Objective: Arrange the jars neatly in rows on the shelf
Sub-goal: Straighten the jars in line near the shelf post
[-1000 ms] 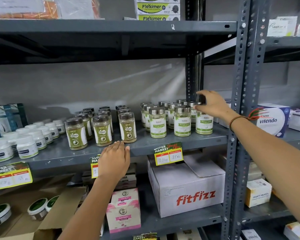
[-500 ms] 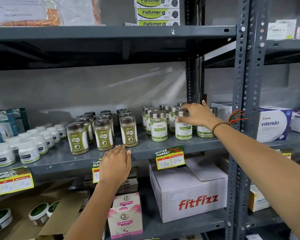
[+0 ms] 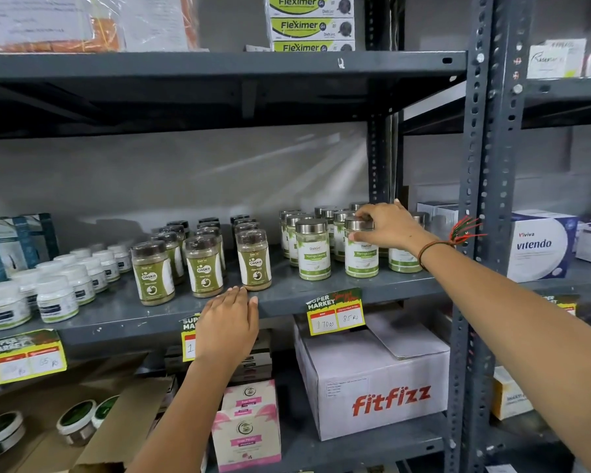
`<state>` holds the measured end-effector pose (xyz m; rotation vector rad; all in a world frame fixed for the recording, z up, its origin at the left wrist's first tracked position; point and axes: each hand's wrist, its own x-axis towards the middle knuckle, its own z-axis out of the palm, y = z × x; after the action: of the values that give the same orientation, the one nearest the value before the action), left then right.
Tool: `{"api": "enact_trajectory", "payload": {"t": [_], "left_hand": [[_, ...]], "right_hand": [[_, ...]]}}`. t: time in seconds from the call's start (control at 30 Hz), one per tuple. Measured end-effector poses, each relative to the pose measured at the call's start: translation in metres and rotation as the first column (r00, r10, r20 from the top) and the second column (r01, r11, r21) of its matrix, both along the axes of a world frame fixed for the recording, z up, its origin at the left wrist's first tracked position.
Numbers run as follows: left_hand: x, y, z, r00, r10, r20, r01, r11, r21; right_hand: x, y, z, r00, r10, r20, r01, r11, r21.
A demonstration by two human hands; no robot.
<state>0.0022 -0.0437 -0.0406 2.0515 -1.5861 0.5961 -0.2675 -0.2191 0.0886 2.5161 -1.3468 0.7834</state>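
Observation:
On the grey metal shelf (image 3: pixel 287 295) stand three groups of jars in rows. Silver-lidded Moringa jars are at the right; my right hand (image 3: pixel 386 225) grips the lid of the middle front Moringa jar (image 3: pixel 361 256), which stands on the shelf. A second front Moringa jar (image 3: pixel 313 252) is to its left, a third (image 3: pixel 403 262) partly hidden behind my wrist. Brown-lidded Gaska jars (image 3: pixel 203 268) fill the middle. Small white jars (image 3: pixel 57 297) line the left. My left hand (image 3: pixel 227 322) lies flat on the shelf's front edge, holding nothing.
A perforated steel upright (image 3: pixel 481 233) stands right of my right arm. A vitendo box (image 3: pixel 539 245) sits beyond it. Below are a fitfizz carton (image 3: pixel 376 377), pink boxes (image 3: pixel 246 425) and an open cardboard box with green-lidded tubs (image 3: pixel 79 421). Price tags (image 3: pixel 335 312) hang on the shelf edge.
My right hand moved left from the rightmost front jar to the middle front jar and closed on its lid. My left hand stayed on the shelf edge.

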Motion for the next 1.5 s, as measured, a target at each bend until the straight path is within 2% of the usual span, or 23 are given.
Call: {"api": "enact_trajectory", "payload": {"t": [0.2,0.27,0.4,0.5,0.57,0.67,0.8,0.93,1.17,1.5], "left_hand": [[0.000,0.000,0.001,1.000,0.000,0.002,0.000,1.000,0.005],[0.000,0.001,0.001,1.000,0.000,-0.003,0.000,1.000,0.002],[-0.001,0.001,0.001,1.000,0.000,-0.002,0.000,1.000,0.002],[0.000,0.001,0.001,1.000,0.000,0.002,0.000,1.000,-0.004],[0.002,0.000,0.001,1.000,0.007,0.011,-0.007,1.000,-0.008],[0.000,-0.001,0.000,1.000,0.002,0.014,-0.002,1.000,-0.006],[0.000,-0.002,0.000,1.000,-0.004,0.003,0.004,1.000,-0.012],[0.000,-0.003,0.001,0.999,-0.021,-0.030,0.021,1.000,-0.009],[0.003,0.002,0.006,0.995,-0.084,-0.057,0.080,0.995,-0.068],[0.004,0.002,0.005,0.993,-0.109,-0.053,0.104,0.991,-0.083]], "right_hand": [[-0.001,0.003,0.000,1.000,-0.023,0.018,0.023,1.000,0.007],[0.004,0.008,0.001,0.998,-0.018,0.052,0.020,0.999,-0.034],[0.034,0.026,0.002,0.961,0.149,0.231,-0.093,0.966,-0.240],[0.074,0.046,0.001,0.896,0.330,0.297,-0.258,0.932,-0.255],[0.105,0.055,-0.004,0.881,0.413,0.231,-0.368,0.905,-0.215],[0.135,0.058,-0.017,0.885,0.431,0.177,-0.425,0.902,-0.074],[0.162,0.057,-0.029,0.912,0.378,0.161,-0.395,0.914,0.093],[0.170,0.057,-0.040,0.918,0.329,0.220,-0.373,0.907,0.197],[0.174,0.056,-0.060,0.922,0.280,0.268,-0.352,0.893,0.280],[0.175,0.055,-0.061,0.915,0.265,0.305,-0.355,0.887,0.296]]}}
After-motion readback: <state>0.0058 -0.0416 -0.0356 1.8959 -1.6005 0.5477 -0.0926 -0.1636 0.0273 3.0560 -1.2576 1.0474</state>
